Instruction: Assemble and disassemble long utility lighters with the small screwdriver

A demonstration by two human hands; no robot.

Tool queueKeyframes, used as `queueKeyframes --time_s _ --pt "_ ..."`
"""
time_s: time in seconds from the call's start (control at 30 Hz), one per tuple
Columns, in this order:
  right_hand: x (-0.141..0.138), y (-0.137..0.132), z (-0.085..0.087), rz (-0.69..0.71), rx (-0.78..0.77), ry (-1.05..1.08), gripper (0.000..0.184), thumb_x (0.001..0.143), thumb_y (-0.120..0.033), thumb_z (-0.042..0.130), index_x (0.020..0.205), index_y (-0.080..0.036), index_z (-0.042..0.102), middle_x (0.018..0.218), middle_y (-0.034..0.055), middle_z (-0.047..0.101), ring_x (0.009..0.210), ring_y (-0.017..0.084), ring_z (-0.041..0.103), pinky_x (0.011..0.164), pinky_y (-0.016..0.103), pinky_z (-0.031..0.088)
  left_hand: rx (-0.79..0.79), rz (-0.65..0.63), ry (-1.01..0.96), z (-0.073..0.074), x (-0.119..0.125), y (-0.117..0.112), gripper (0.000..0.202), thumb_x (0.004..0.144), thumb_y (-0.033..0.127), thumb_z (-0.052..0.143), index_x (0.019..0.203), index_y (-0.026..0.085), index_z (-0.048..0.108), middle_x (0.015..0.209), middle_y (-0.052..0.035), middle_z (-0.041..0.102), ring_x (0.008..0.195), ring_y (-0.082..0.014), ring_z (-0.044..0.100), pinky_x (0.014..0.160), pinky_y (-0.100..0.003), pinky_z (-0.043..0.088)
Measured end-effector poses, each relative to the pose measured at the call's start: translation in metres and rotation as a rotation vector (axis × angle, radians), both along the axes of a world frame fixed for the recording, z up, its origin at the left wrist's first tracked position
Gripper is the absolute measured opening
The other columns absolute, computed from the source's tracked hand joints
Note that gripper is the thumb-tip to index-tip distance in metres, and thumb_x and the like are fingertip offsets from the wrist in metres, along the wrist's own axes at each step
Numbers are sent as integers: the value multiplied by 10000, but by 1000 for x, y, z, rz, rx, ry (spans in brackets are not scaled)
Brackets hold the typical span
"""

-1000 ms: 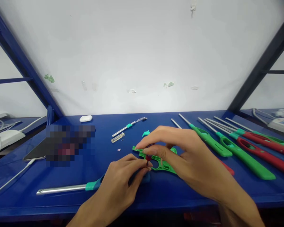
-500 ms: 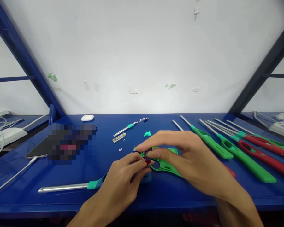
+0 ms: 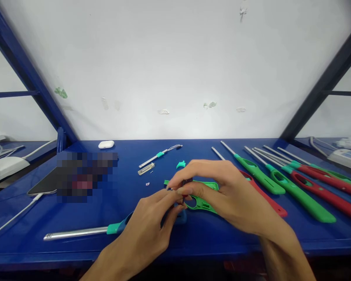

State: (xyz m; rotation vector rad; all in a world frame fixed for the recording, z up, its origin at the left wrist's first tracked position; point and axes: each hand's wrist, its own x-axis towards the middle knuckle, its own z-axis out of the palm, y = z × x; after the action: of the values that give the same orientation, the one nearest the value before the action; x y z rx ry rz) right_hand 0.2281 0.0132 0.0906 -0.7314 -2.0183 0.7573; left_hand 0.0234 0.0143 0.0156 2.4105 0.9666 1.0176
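A blue gas lighter (image 3: 78, 233) with a long metal tube lies along the table's front, its handle partly hidden under my left hand (image 3: 150, 222). That hand is closed on the lighter, its thumb and forefinger bunched around the screwdriver's lower end. From above, my right hand (image 3: 219, 195) pinches a small screwdriver (image 3: 187, 181) with a dark purple-red handle, held upright. Its tip is hidden between my fingers. Just behind my hands are opened green lighter shell halves (image 3: 204, 203). Farther back sit a teal trigger (image 3: 181, 164), a clear fuel tank (image 3: 146, 169) and a metal tube with wires (image 3: 153, 158).
Several green and red lighters (image 3: 304, 197) lie on the right, tubes pointing back. A red lighter (image 3: 269, 197) rests beside my right wrist. At left are a phone (image 3: 43, 182) on a white cable and a white earbud case (image 3: 106, 144). Blue shelf posts (image 3: 32, 70) flank the table.
My right fingers have curled in and turned around the screwdriver handle, covering more of it. My left hand stays on the lighter. The view has shifted slightly.
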Motion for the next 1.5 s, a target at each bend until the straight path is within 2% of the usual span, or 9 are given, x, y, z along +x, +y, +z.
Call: queueKeyframes --time_s 0.17,0.27,0.4,0.57,0.77,0.93,1.2,1.37,1.5 --pt "-9 0 -1 -229 171 -99 179 876 -225 839 786 -227 684 760 -56 653 697 112 605 655 238 476 24 -5 -53 0 2 1 175 1011 114 600 1035 251 707 913 22 740 796 -162 699 723 -254 528" --pt "-6 -2 0 -193 164 -112 100 923 -240 801 1005 -263 749 920 -40 730 811 125 659 743 242 517 19 -14 -66 -2 2 3 184 1032 125 580 999 233 726 914 6 744 756 -155 692 699 -249 529" --pt "2 -9 4 -7 91 -26 314 1037 -124 596 1247 -312 732 1258 -31 762 1096 140 714 909 253 571 -19 -45 -72 -2 1 5 206 1033 105 569 987 230 726 917 4 763 794 -161 720 737 -251 536" --pt "-3 -10 5 -147 178 -21 377 981 17 577 1054 -276 803 1019 -35 755 917 98 709 776 197 565 -18 -39 -69 0 2 4 177 1038 118 576 1008 240 702 917 30 773 792 -151 727 729 -241 513" --pt "-13 -5 1 -380 229 -72 23 922 -255 802 918 -272 817 826 -17 628 759 130 625 683 247 533 -60 15 4 0 0 1 166 1056 157 534 1079 271 652 924 55 771 694 -141 680 655 -251 467" --pt "0 -5 1 -148 127 -18 326 1076 -216 555 1299 -364 741 1276 5 747 1158 186 704 933 313 595 -90 16 25 4 0 0 150 1058 167 512 1013 256 624 898 46 759 597 -131 613 576 -248 427" --pt "-9 -2 2 -158 120 36 118 862 -199 859 940 -282 831 850 -42 709 760 114 647 681 226 544 -28 18 19 -2 0 2 168 1048 152 524 1061 264 648 934 26 764 781 -174 709 678 -268 495" --pt "2 -3 3 10 67 -44 325 1061 -201 597 1330 -320 735 1237 -3 729 1075 132 680 899 241 556 -92 11 0 1 1 3 158 1034 141 537 1059 268 629 1020 32 793 754 -165 713 662 -258 499" --pt "5 -1 1 3 -6 37 408 1056 -85 533 1270 -349 759 1136 -50 799 1021 124 728 878 241 575 -134 8 17 2 0 1 183 1039 147 539 1141 273 624 1045 37 809 597 -141 651 593 -256 465"
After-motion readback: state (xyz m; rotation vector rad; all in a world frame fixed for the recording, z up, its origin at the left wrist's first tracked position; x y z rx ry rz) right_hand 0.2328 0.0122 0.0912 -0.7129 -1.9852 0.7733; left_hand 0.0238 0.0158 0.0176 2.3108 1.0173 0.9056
